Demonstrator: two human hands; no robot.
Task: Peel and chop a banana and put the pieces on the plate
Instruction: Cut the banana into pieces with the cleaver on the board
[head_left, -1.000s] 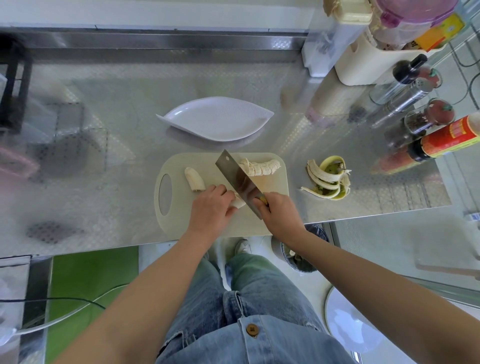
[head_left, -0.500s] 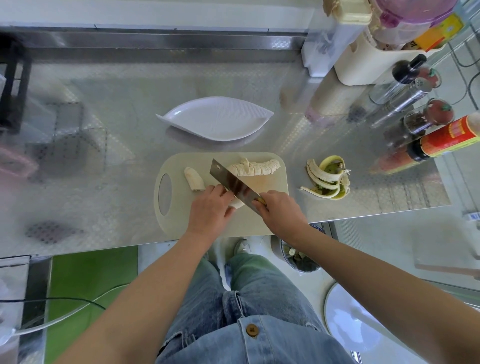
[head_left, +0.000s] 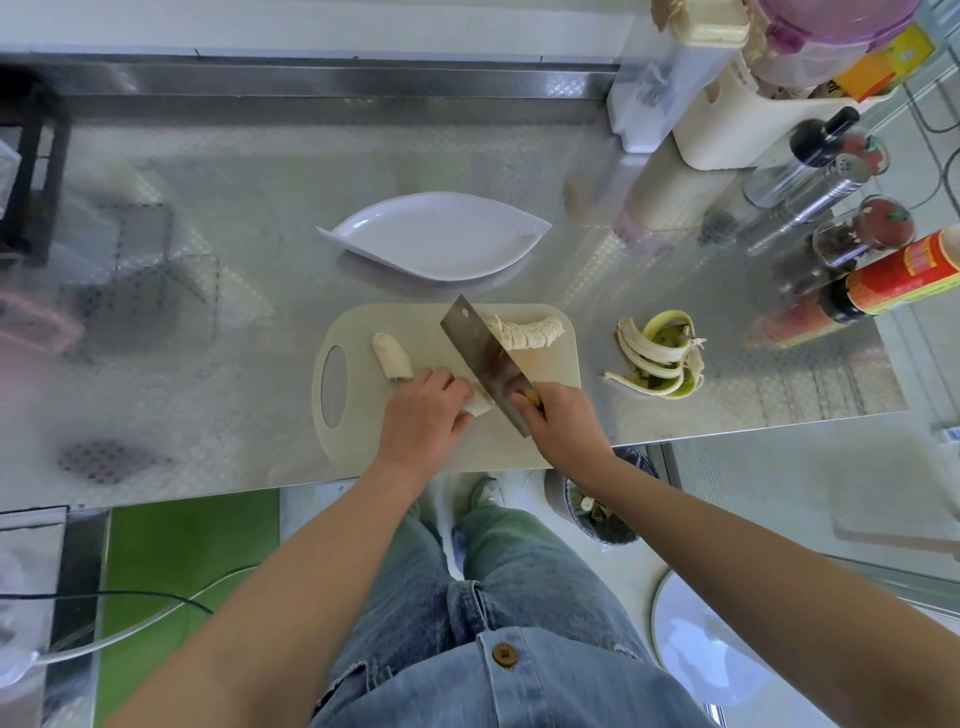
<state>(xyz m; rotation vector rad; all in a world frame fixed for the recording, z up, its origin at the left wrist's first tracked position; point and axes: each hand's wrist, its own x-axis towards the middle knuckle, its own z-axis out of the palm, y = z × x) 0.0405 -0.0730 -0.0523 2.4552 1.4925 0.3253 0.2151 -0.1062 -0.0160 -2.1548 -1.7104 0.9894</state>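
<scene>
Steel cleaver (head_left: 485, 358) is raised again in the gripping right hand (head_left: 563, 421), the banana stub (head_left: 480, 405), pinched on the board (head_left: 363, 322) by the left hand (head_left: 423, 415), seemingly cut shorter, so chopping is judged unfinished.

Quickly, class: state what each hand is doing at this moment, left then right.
Left hand: closed, holding down a banana piece on the cutting board.
Right hand: closed, gripping the cleaver by its handle.

Steel counter (head_left: 249, 244), red-labelled bottle (head_left: 901, 273), spice jar (head_left: 860, 236), floor bin (head_left: 605, 519)
</scene>
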